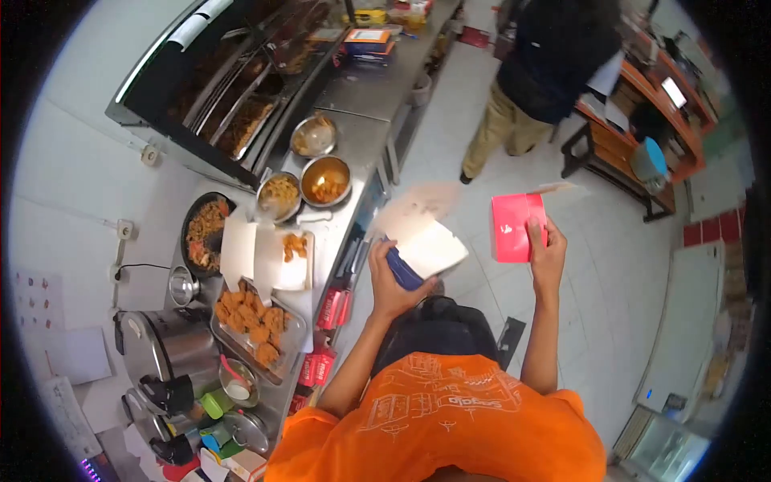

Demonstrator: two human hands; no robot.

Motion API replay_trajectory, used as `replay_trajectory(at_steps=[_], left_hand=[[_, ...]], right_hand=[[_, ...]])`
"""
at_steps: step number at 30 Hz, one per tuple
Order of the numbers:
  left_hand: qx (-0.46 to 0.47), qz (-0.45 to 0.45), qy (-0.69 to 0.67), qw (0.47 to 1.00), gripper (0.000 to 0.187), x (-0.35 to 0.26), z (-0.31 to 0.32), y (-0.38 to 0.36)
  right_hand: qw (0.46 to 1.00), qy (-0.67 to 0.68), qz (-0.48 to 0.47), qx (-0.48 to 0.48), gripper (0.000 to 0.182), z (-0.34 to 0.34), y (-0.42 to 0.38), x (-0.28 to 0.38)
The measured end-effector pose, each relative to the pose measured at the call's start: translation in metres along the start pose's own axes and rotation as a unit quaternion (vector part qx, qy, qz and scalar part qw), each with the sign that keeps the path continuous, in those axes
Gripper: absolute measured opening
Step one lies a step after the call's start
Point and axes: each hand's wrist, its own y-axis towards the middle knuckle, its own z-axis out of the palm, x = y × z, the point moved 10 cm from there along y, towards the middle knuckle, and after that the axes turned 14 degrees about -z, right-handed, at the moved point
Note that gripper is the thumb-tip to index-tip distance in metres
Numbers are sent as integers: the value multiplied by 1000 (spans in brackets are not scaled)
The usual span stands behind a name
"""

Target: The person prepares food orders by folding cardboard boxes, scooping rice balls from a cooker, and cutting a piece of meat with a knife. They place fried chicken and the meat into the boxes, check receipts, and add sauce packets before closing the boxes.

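My left hand grips a blue box with a white inside, its lid raised and blurred, in front of my body. My right hand is closed on a red box with a small white logo, held out to the right, a pale flap at its top. The two boxes are apart. On the steel counter to the left stands a white open box with some brown food pieces in it. A tray of fried pieces lies just below that.
Metal bowls of food, a black pan and a large steel pot stand on the counter at left. A glass display case is behind. A person stands beyond, near a wooden bench.
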Motion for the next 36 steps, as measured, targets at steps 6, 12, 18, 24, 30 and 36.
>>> replay_trajectory(at_steps=[6, 12, 18, 24, 30, 36], left_hand=[[-238, -40, 22, 970, 94, 56, 0, 214], [-289, -43, 2, 956, 97, 161, 34, 463], [-255, -55, 64, 963, 95, 243, 45, 587], [-344, -98, 53, 932, 98, 186, 12, 522], [-362, -189, 2, 913, 95, 158, 32, 479], [-388, -227, 28, 893, 93, 126, 55, 495]], right_hand=[[987, 76, -54, 132, 23, 138, 178, -16], [978, 27, -62, 198, 19, 245, 298, -74], [961, -51, -54, 267, 18, 324, 395, -113], [909, -222, -191, 296, 23, 393, 485, -210], [853, -316, -280, 306, 21, 456, 604, -307], [791, -322, -319, 411, 28, 512, 657, -373]])
